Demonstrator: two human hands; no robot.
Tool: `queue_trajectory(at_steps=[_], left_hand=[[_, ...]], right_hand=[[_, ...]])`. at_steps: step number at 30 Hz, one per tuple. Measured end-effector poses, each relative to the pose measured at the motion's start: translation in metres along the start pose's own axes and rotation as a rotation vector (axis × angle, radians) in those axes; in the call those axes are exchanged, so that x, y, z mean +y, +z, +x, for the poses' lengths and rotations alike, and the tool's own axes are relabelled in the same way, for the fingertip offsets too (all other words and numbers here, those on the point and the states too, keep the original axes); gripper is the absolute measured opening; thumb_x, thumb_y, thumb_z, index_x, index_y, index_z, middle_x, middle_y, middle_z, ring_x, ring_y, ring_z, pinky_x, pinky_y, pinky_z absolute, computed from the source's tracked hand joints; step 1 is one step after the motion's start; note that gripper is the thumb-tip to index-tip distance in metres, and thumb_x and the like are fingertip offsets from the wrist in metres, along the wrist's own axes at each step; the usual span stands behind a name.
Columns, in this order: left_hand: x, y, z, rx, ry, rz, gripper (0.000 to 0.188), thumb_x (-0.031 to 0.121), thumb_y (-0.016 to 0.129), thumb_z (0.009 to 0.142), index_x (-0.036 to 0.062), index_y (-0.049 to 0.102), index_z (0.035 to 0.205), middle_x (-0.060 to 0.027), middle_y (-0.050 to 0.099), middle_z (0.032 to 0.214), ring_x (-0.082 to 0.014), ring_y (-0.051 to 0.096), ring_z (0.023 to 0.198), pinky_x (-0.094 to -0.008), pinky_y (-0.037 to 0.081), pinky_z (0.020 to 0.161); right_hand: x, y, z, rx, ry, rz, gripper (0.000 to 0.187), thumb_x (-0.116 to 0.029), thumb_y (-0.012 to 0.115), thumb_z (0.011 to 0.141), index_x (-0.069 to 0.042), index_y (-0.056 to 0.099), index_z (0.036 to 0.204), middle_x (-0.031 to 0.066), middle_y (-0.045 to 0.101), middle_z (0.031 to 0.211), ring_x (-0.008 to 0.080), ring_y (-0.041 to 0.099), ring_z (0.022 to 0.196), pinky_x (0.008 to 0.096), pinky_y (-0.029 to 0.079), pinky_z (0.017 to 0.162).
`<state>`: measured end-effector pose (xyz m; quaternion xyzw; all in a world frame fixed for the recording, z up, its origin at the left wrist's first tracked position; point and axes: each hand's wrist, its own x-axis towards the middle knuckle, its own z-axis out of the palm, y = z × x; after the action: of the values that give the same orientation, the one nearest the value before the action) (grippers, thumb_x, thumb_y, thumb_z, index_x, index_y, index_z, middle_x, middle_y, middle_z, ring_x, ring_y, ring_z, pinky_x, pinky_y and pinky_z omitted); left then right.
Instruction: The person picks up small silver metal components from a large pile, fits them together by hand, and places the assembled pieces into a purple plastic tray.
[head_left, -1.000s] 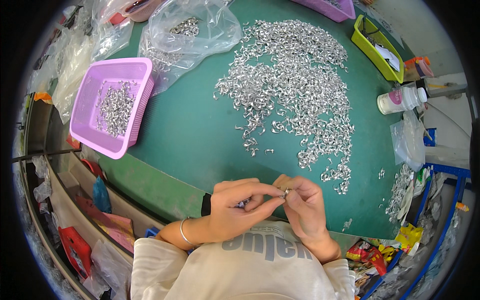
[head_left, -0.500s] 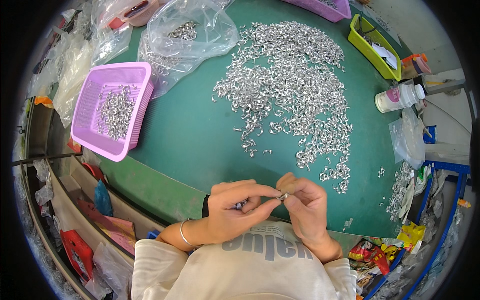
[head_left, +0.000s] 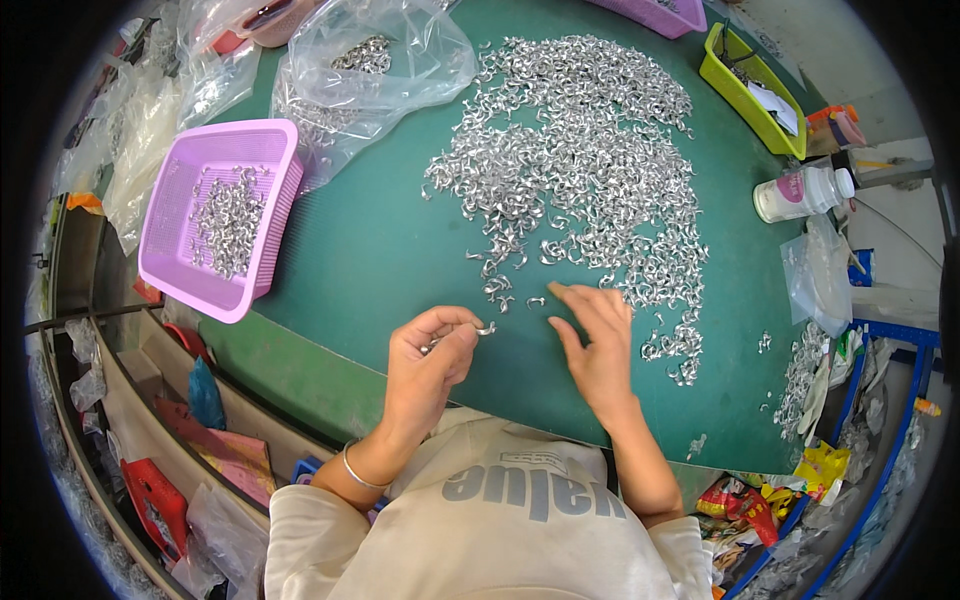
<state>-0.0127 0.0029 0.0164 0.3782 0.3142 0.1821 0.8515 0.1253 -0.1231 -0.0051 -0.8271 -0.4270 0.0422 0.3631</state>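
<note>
A metal piece (head_left: pixel 488 329) is pinched by the left hand (head_left: pixel 425 368); the right hand (head_left: pixel 602 350) is held spread near the silvery pile (head_left: pixel 640 190).

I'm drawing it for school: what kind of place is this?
Probably a small workshop: loose metal pieces cover much of a green table, more lie in a purple basket, and a clear bag holds others.

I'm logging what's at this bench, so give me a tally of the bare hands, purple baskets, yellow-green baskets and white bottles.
Bare hands: 2, the left hand and the right hand
Purple baskets: 2, the left-side basket and the basket cut off at the top edge
Yellow-green basket: 1
White bottle: 1
Total: 6
</note>
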Motion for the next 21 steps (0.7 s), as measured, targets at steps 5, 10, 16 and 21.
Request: queue_trajectory(at_steps=[5, 10, 16, 21], left_hand=[[-0.006, -0.005, 0.004, 0.017, -0.023, 0.075, 0.010, 0.006, 0.056, 0.081, -0.0018, 0.058, 0.088, 0.0004, 0.052, 0.065, -0.0009, 0.033, 0.049, -0.0156, 0.022, 0.042], [-0.006, 0.003, 0.002, -0.023, 0.092, 0.257, 0.010, 0.005, 0.056, 0.080, -0.0026, 0.057, 0.086, -0.0056, 0.060, 0.073, 0.0000, 0.036, 0.049, -0.0146, 0.023, 0.041], [0.002, 0.025, -0.002, -0.176, 0.109, 0.292, 0.011, 0.000, 0.059, 0.077, -0.0020, 0.061, 0.088, -0.0037, 0.062, 0.076, -0.0026, 0.051, 0.064, -0.0172, 0.039, 0.053], [0.007, 0.030, -0.008, -0.210, 0.209, 0.389, 0.011, -0.002, 0.061, 0.074, -0.0020, 0.063, 0.085, -0.0031, 0.061, 0.071, -0.0027, 0.046, 0.058, -0.0174, 0.036, 0.051]], right_hand=[[0.012, 0.019, 0.004, -0.015, -0.105, -0.120, 0.022, -0.003, 0.064, 0.068, -0.006, 0.062, 0.090, 0.0039, 0.056, 0.082, 0.0217, 0.048, 0.079, 0.0324, 0.033, 0.070], [-0.003, 0.001, -0.002, -0.129, 0.332, 0.627, 0.012, 0.000, 0.060, 0.077, -0.001, 0.061, 0.089, 0.0023, 0.061, 0.077, 0.0102, 0.048, 0.068, 0.0242, 0.037, 0.062], [-0.034, -0.029, -0.005, -0.151, 0.420, 0.997, 0.009, 0.003, 0.057, 0.079, 0.003, 0.060, 0.088, 0.0050, 0.061, 0.080, 0.0075, 0.047, 0.069, 0.0222, 0.039, 0.062], [-0.042, -0.039, -0.007, -0.023, 0.103, 0.666, 0.012, 0.006, 0.061, 0.071, 0.004, 0.058, 0.083, 0.0095, 0.061, 0.078, 0.0193, 0.053, 0.070, 0.0279, 0.042, 0.063]])
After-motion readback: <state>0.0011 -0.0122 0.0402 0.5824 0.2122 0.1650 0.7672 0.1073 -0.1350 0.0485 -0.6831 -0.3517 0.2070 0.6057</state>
